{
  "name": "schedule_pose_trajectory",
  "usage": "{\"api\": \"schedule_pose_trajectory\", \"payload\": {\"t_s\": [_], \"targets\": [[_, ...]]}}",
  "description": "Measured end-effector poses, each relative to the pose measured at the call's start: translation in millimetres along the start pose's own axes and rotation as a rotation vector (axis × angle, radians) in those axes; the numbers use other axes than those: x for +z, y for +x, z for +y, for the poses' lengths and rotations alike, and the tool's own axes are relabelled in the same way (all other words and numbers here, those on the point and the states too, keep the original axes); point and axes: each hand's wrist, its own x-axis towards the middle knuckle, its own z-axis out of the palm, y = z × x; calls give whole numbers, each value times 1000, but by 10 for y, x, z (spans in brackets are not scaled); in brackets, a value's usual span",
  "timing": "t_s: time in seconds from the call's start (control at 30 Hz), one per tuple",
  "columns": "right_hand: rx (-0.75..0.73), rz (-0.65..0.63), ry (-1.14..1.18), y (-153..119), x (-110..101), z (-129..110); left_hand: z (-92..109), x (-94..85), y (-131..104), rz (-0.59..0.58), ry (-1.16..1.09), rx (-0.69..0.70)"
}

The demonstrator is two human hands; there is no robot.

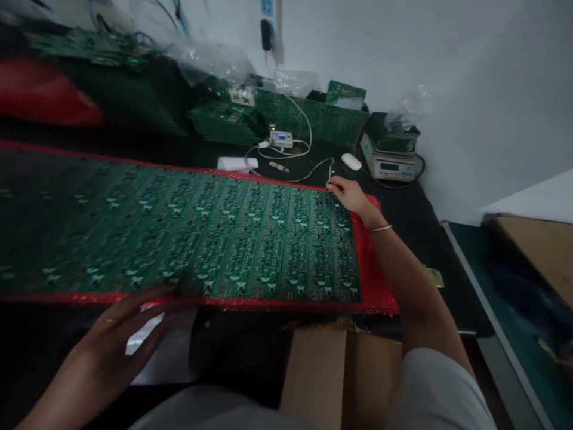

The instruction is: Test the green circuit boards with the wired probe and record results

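Note:
Rows of green circuit boards (237, 239) lie on a red sheet (376, 280) across the dark table. At their upper right corner, my right hand (347, 192) pinches a thin, pen-like tool (330, 172) that has a cable running from its top. A bracelet circles the right wrist. My left hand (119, 343) is by the front edge of the sheet, its fingers spread and slightly blurred, holding nothing that shows. Beneath its fingers is a pale sheet or bag (172, 352) below the table edge.
Behind the boards are a small white device with a display (282, 140), a white mouse (351, 162) and a scale (393, 166). Stacked green boards (224, 122) line the wall. A cardboard box (316, 376) stands below the front edge.

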Motion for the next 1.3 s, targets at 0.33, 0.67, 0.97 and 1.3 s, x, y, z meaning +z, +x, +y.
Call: {"api": "schedule_pose_trajectory", "payload": {"t_s": [0.33, 0.67, 0.97, 1.3], "targets": [[122, 65, -198, -72, -30, 19, 119, -238, -85, -72, 28, 58], [143, 103, -218, -85, -53, -47, 71, -56, -148, -93, 0, 89], [135, 115, -232, -100, -64, -90, -19, -30, -272, -163, -75, -46], [112, 111, -292, -98, -72, -78, -50, 21, -311, -109, 15, -3]]}}
